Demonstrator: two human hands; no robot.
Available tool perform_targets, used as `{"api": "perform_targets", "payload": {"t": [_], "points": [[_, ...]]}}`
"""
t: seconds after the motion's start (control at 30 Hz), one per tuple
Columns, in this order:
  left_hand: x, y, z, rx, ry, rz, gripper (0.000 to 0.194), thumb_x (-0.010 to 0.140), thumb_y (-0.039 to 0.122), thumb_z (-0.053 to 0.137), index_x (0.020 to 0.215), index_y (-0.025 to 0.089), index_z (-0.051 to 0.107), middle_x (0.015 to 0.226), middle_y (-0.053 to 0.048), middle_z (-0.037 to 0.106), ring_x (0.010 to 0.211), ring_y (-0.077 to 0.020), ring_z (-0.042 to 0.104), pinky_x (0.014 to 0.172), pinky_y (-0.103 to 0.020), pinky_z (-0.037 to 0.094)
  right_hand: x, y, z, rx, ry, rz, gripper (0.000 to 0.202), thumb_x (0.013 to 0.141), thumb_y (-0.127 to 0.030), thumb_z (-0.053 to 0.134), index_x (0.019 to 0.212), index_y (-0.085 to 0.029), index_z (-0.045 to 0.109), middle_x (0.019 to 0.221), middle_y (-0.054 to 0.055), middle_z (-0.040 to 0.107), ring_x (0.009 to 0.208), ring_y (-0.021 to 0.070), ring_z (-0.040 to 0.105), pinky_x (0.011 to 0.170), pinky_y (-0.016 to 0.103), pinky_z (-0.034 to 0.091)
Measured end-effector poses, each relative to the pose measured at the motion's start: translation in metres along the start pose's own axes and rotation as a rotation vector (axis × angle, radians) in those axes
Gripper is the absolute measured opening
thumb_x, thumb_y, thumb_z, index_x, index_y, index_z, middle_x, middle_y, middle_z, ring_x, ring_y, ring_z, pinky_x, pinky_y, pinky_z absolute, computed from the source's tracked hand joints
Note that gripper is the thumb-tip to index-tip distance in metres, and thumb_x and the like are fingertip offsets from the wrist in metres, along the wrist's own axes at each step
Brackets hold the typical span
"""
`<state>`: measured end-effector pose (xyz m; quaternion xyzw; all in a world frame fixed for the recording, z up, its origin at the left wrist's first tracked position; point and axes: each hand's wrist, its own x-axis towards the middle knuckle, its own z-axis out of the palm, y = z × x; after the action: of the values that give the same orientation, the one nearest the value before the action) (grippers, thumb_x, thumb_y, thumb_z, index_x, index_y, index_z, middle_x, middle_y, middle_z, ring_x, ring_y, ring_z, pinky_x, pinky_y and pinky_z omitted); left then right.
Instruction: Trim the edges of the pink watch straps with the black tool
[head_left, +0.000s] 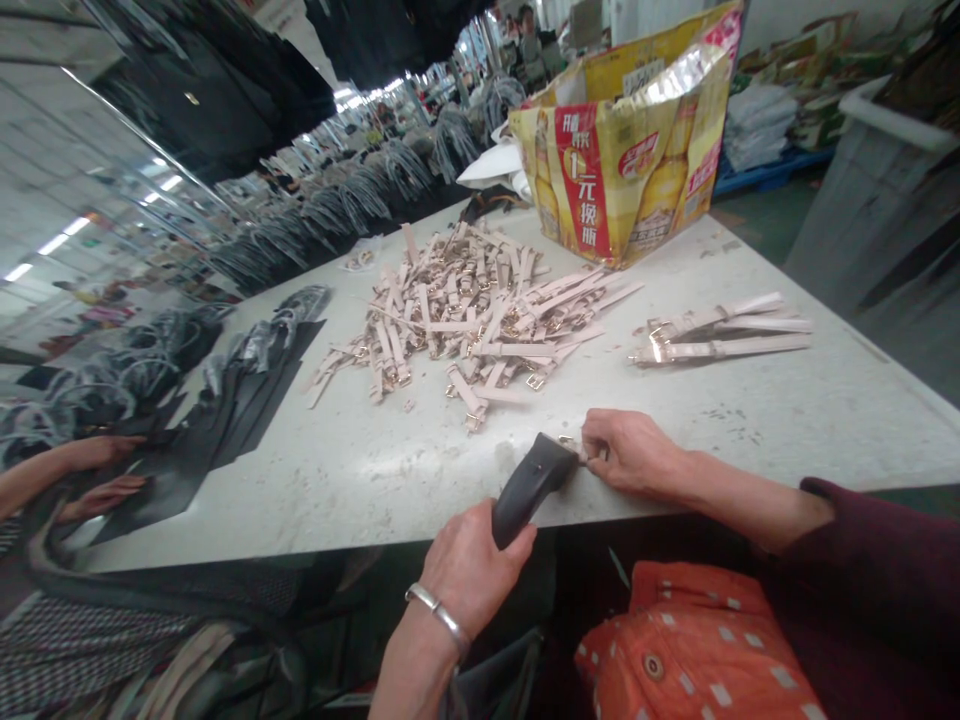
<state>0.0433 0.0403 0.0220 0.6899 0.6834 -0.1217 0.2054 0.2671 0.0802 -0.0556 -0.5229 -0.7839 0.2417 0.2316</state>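
My left hand (pixel 466 560), with a silver bangle on the wrist, is wrapped round a black handheld tool (pixel 529 490) shaped like a hair clipper. The tool's head points up and to the right, close to the fingers of my right hand (pixel 636 452). That hand is closed in a pinch at the table's near edge on a small buckle strap (pixel 570 442). Only its metal buckle shows clearly, and the tool and fingers hide the rest. A large heap of pale pink buckle straps (pixel 480 300) lies beyond both hands. Several similar straps (pixel 720 330) lie apart on the right.
A yellow cardboard beer box (pixel 600 170) stands open at the back of the white table (pixel 750 430). To the left, a co-worker's hands (pixel 105 470) rest by black sheet pieces (pixel 225 420). Black items (pixel 217 90) hang above, and a grey bin (pixel 870 190) stands at right.
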Motion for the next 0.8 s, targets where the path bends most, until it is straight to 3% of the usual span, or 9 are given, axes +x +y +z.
{"api": "perform_targets", "payload": {"t": [0.4, 0.8], "points": [[0.0, -0.004, 0.002, -0.008, 0.011, 0.006, 0.037, 0.078, 0.051, 0.047, 0.083, 0.018, 0.063, 0.074, -0.006, 0.068, 0.064, -0.0154, 0.061, 0.056, -0.022, 0.038, 0.003, -0.002, -0.004, 0.012, -0.053, 0.031, 0.006, 0.065, -0.013, 0.056, 0.066, -0.018, 0.059, 0.075, 0.001, 0.058, 0.068, 0.0137, 0.05, 0.059, 0.023, 0.032], [-0.003, -0.002, 0.011, -0.053, 0.025, 0.002, 0.04, 0.079, 0.052, 0.047, 0.087, 0.017, 0.064, 0.078, -0.007, 0.069, 0.068, -0.016, 0.063, 0.057, -0.022, 0.039, -0.001, 0.0, 0.001, 0.058, 0.011, -0.016, 0.01, 0.065, -0.008, 0.052, 0.065, -0.017, 0.055, 0.074, -0.001, 0.054, 0.064, 0.0109, 0.047, 0.058, 0.021, 0.03]]}}
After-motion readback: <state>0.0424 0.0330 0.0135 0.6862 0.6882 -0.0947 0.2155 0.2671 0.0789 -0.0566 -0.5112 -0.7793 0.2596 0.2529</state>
